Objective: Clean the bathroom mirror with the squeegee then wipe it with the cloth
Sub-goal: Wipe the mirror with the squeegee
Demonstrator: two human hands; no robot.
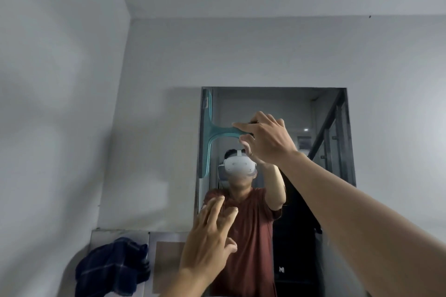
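The mirror (pixel 318 113) hangs on the grey wall ahead and reflects a person in a red shirt. My right hand (pixel 268 138) is raised and holds the handle of a teal squeegee (pixel 212 131). Its blade stands vertical against the mirror's upper left edge. My left hand (pixel 210 241) hovers lower, in front of the mirror's bottom left, fingers spread and holding nothing. A dark blue checked cloth (pixel 113 265) lies bunched on a ledge at the lower left, apart from both hands.
A grey side wall (pixel 53 103) closes in on the left and meets the mirror wall at a corner. A tiled ledge (pixel 166 260) runs below the mirror. The ceiling is close above.
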